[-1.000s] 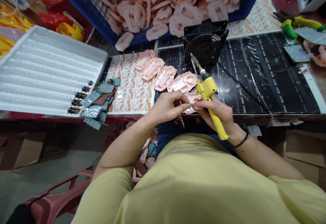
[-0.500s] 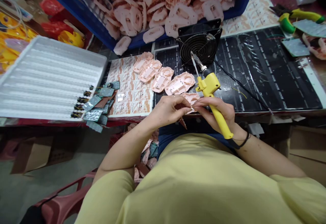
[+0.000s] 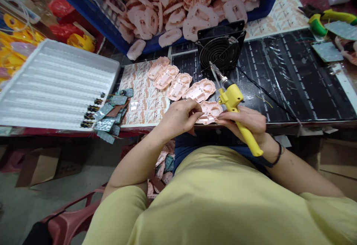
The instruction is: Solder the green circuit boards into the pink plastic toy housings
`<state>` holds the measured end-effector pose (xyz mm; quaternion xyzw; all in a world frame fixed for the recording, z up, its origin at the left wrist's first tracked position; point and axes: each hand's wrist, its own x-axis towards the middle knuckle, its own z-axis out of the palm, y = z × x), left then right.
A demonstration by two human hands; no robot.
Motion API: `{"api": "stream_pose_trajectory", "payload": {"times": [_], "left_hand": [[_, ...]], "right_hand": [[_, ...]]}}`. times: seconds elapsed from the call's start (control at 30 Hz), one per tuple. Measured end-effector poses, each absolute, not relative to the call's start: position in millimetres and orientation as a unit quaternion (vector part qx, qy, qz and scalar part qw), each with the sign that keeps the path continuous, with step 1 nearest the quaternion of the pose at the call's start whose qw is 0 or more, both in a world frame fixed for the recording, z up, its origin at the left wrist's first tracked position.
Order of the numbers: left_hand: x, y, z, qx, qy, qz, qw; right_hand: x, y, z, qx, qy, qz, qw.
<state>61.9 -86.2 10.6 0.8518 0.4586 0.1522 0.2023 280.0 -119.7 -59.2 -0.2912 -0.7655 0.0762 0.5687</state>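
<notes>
My right hand [image 3: 247,123] is wrapped round the handle of a yellow soldering iron [image 3: 237,111], its metal tip pointing up towards a small black fan [image 3: 221,50]. My left hand [image 3: 180,118] is curled, fingertips pinched against a pink plastic shell [image 3: 210,112] at the table's front edge. The fingertips of both hands meet at that shell. Several more pink shells [image 3: 178,83] lie in a row just behind it on the table.
A blue crate [image 3: 92,10] heaped with pink shells stands at the back. A white ribbed tray [image 3: 52,83] sits on the left, with green circuit boards [image 3: 107,113] piled beside it. Green-handled pliers [image 3: 325,20] lie far right. A red chair [image 3: 67,215] is below left.
The pink shell now lies lower, flat on the table edge, more of it showing between my hands. The soldering iron shifted slightly right and down with my right hand.
</notes>
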Motion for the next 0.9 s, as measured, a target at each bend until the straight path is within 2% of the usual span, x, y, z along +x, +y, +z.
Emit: {"api": "stream_pose_trajectory", "payload": {"times": [0.13, 0.3, 0.47, 0.7, 0.9], "left_hand": [[62, -80, 2, 0.865, 0.483, 0.080, 0.111], [65, -78, -10, 0.853, 0.501, 0.072, 0.123], [66, -78, -12, 0.852, 0.502, 0.072, 0.129], [66, -77, -14, 0.856, 0.498, 0.072, 0.121], [67, -77, -14, 0.854, 0.503, 0.064, 0.116]], "right_hand": [[314, -125, -42, -0.291, -0.811, 0.024, 0.507], [350, -139, -34, -0.373, -0.759, -0.076, 0.528], [357, -147, -42, -0.377, -0.761, 0.042, 0.526], [353, -138, -48, -0.277, -0.797, 0.126, 0.521], [354, -131, -55, -0.263, -0.804, 0.155, 0.510]]}}
